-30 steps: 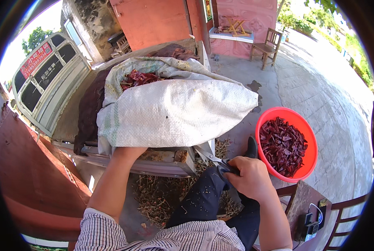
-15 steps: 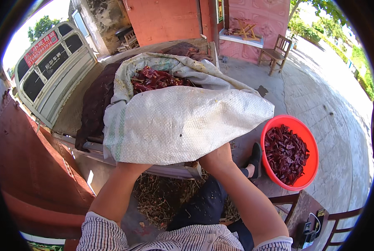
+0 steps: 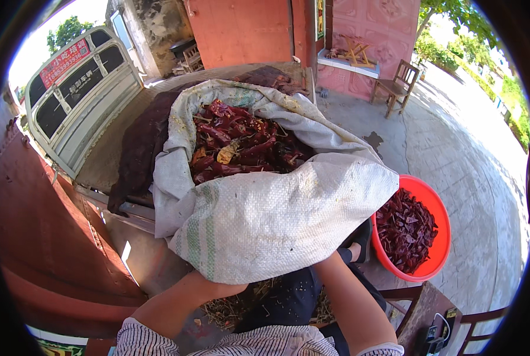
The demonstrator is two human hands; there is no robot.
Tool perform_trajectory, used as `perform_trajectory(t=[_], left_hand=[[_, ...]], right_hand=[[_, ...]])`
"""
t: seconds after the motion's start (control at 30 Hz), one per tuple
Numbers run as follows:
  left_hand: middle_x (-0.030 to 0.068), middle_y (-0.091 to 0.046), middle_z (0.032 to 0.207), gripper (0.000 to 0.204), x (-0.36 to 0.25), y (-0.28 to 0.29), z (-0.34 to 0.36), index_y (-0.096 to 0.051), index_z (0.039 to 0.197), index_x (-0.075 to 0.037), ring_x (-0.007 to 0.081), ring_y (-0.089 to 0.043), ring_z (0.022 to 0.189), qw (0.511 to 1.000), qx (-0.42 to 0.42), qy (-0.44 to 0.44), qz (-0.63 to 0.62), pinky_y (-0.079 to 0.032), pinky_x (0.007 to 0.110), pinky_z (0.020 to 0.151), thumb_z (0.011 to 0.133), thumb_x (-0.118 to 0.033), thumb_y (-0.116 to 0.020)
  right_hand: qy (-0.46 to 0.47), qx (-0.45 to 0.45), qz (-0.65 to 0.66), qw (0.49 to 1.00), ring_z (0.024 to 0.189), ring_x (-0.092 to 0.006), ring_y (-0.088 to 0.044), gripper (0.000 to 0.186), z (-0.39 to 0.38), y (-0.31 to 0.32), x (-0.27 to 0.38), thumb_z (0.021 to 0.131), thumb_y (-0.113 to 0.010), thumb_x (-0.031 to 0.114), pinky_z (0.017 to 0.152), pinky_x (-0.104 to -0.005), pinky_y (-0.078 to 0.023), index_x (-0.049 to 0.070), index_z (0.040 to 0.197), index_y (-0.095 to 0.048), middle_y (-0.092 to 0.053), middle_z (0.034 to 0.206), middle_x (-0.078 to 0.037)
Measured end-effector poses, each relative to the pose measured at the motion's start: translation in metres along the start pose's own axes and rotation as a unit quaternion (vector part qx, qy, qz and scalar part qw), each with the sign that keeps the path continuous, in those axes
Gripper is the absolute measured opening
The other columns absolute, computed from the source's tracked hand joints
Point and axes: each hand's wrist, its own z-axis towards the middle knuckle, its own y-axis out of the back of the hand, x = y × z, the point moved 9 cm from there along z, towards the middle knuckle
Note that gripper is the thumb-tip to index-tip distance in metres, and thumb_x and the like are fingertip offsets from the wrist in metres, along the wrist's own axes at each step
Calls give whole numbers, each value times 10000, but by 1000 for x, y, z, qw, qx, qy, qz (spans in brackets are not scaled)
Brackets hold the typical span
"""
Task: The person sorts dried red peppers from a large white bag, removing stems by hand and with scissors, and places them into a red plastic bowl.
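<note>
A white woven sack (image 3: 283, 210) with green stripes lies across the truck bed's edge, its mouth wide and its near side folded down toward me. Dried red chili peppers (image 3: 241, 142), some with yellow seeds and pale stems, fill the mouth. My left hand (image 3: 220, 289) reaches under the folded flap at its lower left; only the wrist and back edge show. My right hand (image 3: 329, 267) goes under the flap's lower right, past the wrist out of sight. The sack covers the fingers of both hands, so their grip is hidden.
A red basin (image 3: 447, 228) of dark red chilies stands on the ground at right. Dark sacking (image 3: 136, 148) lies on the truck bed (image 3: 108, 133) behind the sack. A wooden chair (image 3: 395, 86) stands at back right. Stalks and litter (image 3: 220, 311) cover the ground by my legs.
Both hands and the sack's near flap have come down toward me. The sack's mouth has widened, and more chilies show. My view has shifted slightly.
</note>
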Motion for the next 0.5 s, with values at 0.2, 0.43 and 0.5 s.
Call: perform_trajectory(t=[0.2, 0.43, 0.5], left_hand=[[141, -734, 1192, 209, -55, -67, -40, -692, 1177, -44, 344, -713, 1023, 943, 304, -69, -115, -585, 381, 877, 1013, -173, -674], [206, -702, 1240, 209, -122, 119, 8, -660, 1063, -15, 403, -656, 1194, 925, -276, -249, 73, -519, 497, 1013, 901, -102, -760], [215, -688, 1275, 232, -103, 95, 30, -656, 1087, 0, 403, -639, 1227, 938, -224, -201, 171, -498, 502, 1048, 897, -105, -738]], right_hand=[[-220, -24, 305, 926, 1289, -247, -598, 534, -117, 40, -48, 997, -730, 232, 1062, -394, -499, 29, 1467, -578, -617, 1470, -96], [-253, 150, 85, 952, 697, -186, -707, 127, -159, 63, -24, 953, -739, 117, 671, -342, -557, 8, 1013, -763, -735, 786, -83], [-125, 119, 63, 983, 742, -234, -713, 125, -123, 81, 38, 919, -757, 96, 702, -356, -563, 29, 1024, -760, -723, 851, -102]])
